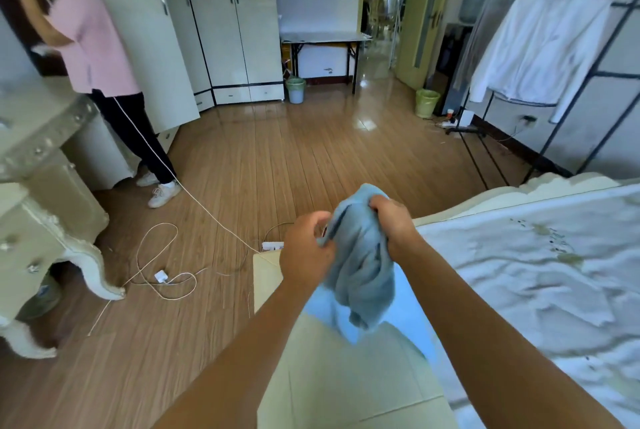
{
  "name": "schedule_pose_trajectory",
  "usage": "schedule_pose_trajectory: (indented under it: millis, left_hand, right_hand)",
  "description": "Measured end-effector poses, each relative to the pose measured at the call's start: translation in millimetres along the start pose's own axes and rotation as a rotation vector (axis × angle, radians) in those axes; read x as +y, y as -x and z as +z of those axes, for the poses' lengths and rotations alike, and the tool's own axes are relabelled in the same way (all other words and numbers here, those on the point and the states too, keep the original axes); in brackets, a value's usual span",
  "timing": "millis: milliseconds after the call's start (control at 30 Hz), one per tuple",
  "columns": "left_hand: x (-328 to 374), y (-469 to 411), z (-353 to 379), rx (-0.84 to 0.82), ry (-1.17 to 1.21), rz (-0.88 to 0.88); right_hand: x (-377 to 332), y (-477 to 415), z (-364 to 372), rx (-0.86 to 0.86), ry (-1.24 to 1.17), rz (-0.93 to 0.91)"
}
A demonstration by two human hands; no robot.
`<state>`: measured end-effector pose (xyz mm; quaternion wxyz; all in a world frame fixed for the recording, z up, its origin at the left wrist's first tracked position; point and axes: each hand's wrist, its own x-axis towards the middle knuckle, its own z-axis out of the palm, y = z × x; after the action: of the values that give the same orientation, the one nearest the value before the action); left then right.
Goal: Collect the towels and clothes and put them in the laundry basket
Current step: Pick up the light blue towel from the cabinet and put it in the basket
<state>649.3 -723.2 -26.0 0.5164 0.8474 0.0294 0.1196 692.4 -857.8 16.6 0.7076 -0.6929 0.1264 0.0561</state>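
Note:
A light blue towel [360, 266] hangs bunched in front of me, over the edge of the bed. My right hand [394, 221] grips its upper right part in a closed fist. My left hand [306, 252] holds the towel's left edge with curled fingers. The cloth droops down to about the cream bedside surface [332, 376] below. A white shirt [540, 44] hangs on a black clothes rack [595, 75] at the far right. No laundry basket is in view.
A bed with a rumpled white cover [540, 273] lies at right. A person in a pink top [93, 44] stands at left by a white dresser [38, 165]. Cables and a power strip [272, 246] lie on the wooden floor. Two bins [295, 89] stand near the wardrobes.

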Motion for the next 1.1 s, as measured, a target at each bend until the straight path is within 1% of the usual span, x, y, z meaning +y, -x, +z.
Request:
schedule_pose_trajectory:
  millis: [100, 200, 267, 300, 333, 400, 467, 600, 667, 700, 767, 833, 933, 967, 1000, 1100]
  left_hand:
    - [15.4, 1.9, -25.1, -0.126, -0.024, 0.016]
    - [38.3, 4.8, -42.9, -0.111, 0.014, 0.063]
    - [58.0, 10.2, -56.3, -0.131, 0.060, 0.107]
    - [65.8, 13.8, -63.5, -0.151, 0.092, 0.122]
    - [70.9, 19.1, -72.0, -0.177, 0.114, 0.108]
    - [80.5, 34.9, -92.8, -0.207, 0.110, 0.082]
    - [82.2, 43.8, -109.1, -0.180, 0.119, 0.085]
    - [101.3, 60.3, -137.1, 0.011, 0.108, 0.103]
    - [118.1, 67.6, -155.8, 0.137, 0.054, 0.158]
    - [125.5, 71.6, -167.2, 0.190, 0.009, 0.208]
    - [137.9, 73.9, -188.6, 0.237, -0.123, 0.274]
    - [150.6, 80.2, -210.9, 0.233, -0.252, 0.274]
    - [163.3, 92.0, -239.6, 0.252, -0.376, 0.263]
    - [166.0, 96.8, -248.0, 0.263, -0.392, 0.256]
    - [167.7, 99.9, -253.2, 0.263, -0.382, 0.248]
    - [172.1, 107.4, -263.8, 0.291, -0.381, 0.244]
  right_hand:
    - [-53.0, 41.1, -8.1, -0.113, 0.017, -0.094]
    - [-87.7, 84.5, -8.1, -0.303, -0.001, -0.264]
    - [-101.9, 109.7, -8.2, -0.425, 0.036, -0.375]
    - [-108.2, 121.2, -8.9, -0.465, 0.062, -0.415]
    - [-113.4, 132.2, -10.5, -0.468, 0.080, -0.434]
    - [-122.3, 155.7, -15.6, -0.388, 0.125, -0.474]
    - [-127.2, 169.5, -17.9, -0.291, 0.195, -0.527]
    - [-130.9, 193.3, -12.8, -0.057, 0.309, -0.635]
    - [-135.1, 204.9, -9.5, 0.038, 0.444, -0.685]
    - [-137.2, 211.7, -7.4, 0.079, 0.510, -0.700]
    - [-141.3, 220.3, -4.6, 0.141, 0.603, -0.735]
    - [-144.1, 229.0, -2.6, 0.189, 0.619, -0.760]
    - [-145.6, 239.8, 0.1, 0.280, 0.615, -0.757]
    - [-145.0, 242.8, 2.3, 0.264, 0.598, -0.762]
    - [-144.5, 245.8, 4.0, 0.210, 0.576, -0.770]
    - [-140.5, 254.5, 14.9, -0.052, 0.601, -0.788]
